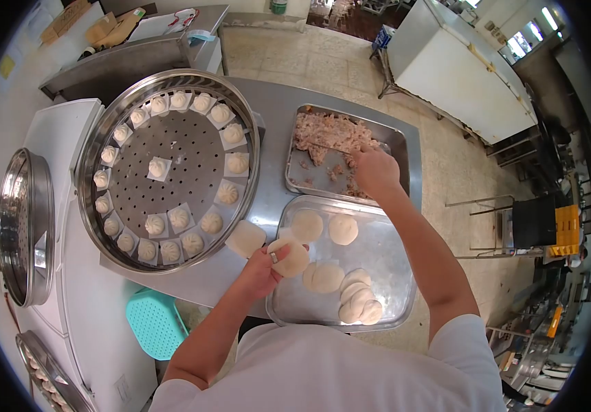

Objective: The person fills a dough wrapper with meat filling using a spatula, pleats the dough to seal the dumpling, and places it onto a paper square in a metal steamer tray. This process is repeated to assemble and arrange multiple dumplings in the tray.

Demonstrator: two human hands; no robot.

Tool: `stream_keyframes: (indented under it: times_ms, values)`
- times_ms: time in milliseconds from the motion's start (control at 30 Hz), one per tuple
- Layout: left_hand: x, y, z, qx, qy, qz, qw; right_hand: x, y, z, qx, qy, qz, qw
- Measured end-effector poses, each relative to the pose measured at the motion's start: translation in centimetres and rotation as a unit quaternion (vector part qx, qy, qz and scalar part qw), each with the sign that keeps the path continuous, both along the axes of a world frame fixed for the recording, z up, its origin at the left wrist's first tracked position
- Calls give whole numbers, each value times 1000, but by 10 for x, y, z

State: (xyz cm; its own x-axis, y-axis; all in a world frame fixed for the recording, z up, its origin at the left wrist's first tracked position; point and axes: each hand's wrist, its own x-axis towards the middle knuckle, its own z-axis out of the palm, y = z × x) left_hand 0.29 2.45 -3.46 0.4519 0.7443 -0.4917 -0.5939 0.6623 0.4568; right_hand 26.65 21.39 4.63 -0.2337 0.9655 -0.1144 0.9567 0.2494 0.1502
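My left hand (pixel 260 273) is closed on a round dough wrapper (pixel 291 258), with the thumb over its edge, above the left rim of the dough tray (pixel 398 275). My right hand (pixel 376 172) is closed over the meat tray (pixel 400 147), on what looks like a thin spatula (pixel 333 147) lying across the minced filling (pixel 323 129); its handle is hidden by the fingers. Several more dough wrappers (pixel 343 229) lie on the dough tray, some overlapping in a pile (pixel 359 302). A stack of square papers (pixel 246 238) sits just left of my left hand.
At left, a large round perforated steamer tray (pixel 165 144) carries several pleated buns (pixel 227 192) on paper squares, mostly around its rim. A turquoise basket (pixel 154 324) stands below the table's edge. Another steamer ring (pixel 26 226) is at far left. A white freezer (pixel 457 75) stands beyond.
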Motion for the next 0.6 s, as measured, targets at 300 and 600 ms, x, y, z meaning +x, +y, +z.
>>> stream_keyframes:
  times_ms: [300,600]
  values:
    - [-5,3,3,-5,-25,-13,1000,17,-5,0,-20,42,-38,998]
    - [-2,13,9,5,-36,-30,999,19,-8,-2,-85,60,-97,990]
